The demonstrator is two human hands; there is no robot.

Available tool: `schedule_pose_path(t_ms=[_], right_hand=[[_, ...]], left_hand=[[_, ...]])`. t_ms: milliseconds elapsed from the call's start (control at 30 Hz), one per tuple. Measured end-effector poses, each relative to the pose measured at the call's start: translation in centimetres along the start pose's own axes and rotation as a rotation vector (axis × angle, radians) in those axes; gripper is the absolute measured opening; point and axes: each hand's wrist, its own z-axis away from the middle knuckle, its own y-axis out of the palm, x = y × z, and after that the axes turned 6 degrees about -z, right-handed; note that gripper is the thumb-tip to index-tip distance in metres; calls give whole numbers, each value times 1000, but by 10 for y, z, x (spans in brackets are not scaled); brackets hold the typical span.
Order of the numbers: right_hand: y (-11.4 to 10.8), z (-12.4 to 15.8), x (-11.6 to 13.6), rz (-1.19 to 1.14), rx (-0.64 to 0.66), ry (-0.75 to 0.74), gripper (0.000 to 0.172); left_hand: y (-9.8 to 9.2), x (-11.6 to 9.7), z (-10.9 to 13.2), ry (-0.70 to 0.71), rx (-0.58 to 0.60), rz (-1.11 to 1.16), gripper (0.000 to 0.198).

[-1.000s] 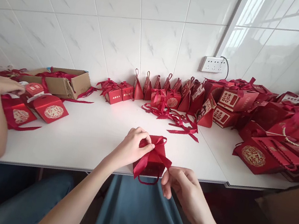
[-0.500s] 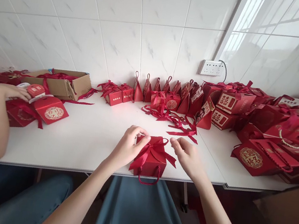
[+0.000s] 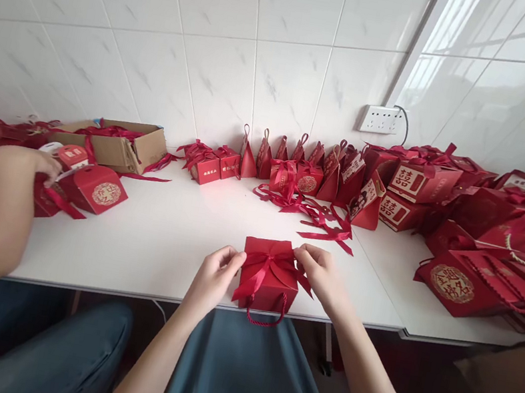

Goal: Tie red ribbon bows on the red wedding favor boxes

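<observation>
The left grip (image 3: 213, 277) pinches the left loop of the bow (image 3: 268, 262), and the right grip (image 3: 320, 276) is closed on its right loop. Half a second ago the right one was off the ribbon, beside the box (image 3: 274, 287), and the left one was over the far left corner; now that has drawn back to the left side. The box sits between the two, at the near edge of the tabletop (image 3: 175, 228), its cord handle (image 3: 263, 323) hanging toward the person.
</observation>
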Motion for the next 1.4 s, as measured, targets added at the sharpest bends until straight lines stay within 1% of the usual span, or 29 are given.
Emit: schedule_pose_path(t_ms=[100,200,267,300,333,367,433,467,500,567,667,733,800,867,967,1067,1167,1267,1333,1400], right_hand=[[0,2,-11,-125,45,18,29],[-6,3,-23,-97,26,6,30],[-13,4,-31,-91,-18,-69,30],[-16,4,-34,-117,-3,-134,31],[-20,4,-37,-147,46,-209,38],[-22,5,-39,-163,123,-278,52],[-25,6,-42,-102,297,-367,88],[-24,7,-42,-36,351,-387,99],[-23,8,-42,33,368,-400,104],[-19,11,-41,127,340,-438,105],[-13,18,-41,206,221,-560,102],[-12,23,-40,266,132,-691,98],[-13,30,-39,308,59,-815,92],[-15,35,-38,314,6,-896,88],[-17,43,-37,295,-79,-953,87],[-18,47,-37,263,-144,-962,87],[-21,51,-37,237,-154,-945,89],[-28,55,-37,246,-172,-930,90],[-36,59,-38,266,-193,-924,91],[-48,64,-38,329,-199,-909,90]], left_hand=[[3,8,-4,-57,56,203,36],[3,8,-4,-95,60,276,34],[2,5,-2,-90,53,275,33],[2,3,-2,-84,51,265,33],[1,2,-1,-83,45,245,33],[1,1,-1,-84,34,213,34],[1,-1,-1,-76,0,129,31],[1,-1,-1,-65,-19,86,29],[2,-2,-1,-48,-39,48,28],[4,-6,2,4,-77,-1,26],[11,-17,12,125,-150,-40,25],[16,-25,24,244,-186,-104,22],[24,-30,38,373,-185,-220,19],[31,-33,49,514,-192,-350,15],[41,-35,62,711,-222,-484,11],[47,-37,68,818,-223,-533,9],[50,-41,72,845,-230,-522,9],[50,-41,69,809,-247,-456,8],[49,-39,60,750,-268,-347,7],[49,-36,46,635,-226,-211,8]])
